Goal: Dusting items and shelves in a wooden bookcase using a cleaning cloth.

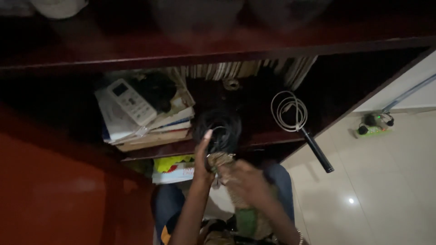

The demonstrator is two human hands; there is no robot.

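1. Left hand [203,156] raised at the shelf [254,138] edge, fingers up against a black cable coil [218,129]; thumb and fingers seem closed on its lower rim.
2. Right hand [245,179] just below, blurred; appears wrapped round a brownish bundle [221,159] under the coil. Grip not clear.
3. Coil sits at the shelf front, between a book stack [150,129] and a white cable [288,111].
4. White remote [131,102] lies atop the stack.
5. Black rod [318,152] pokes past the shelf's right edge over the tiled floor [377,190].
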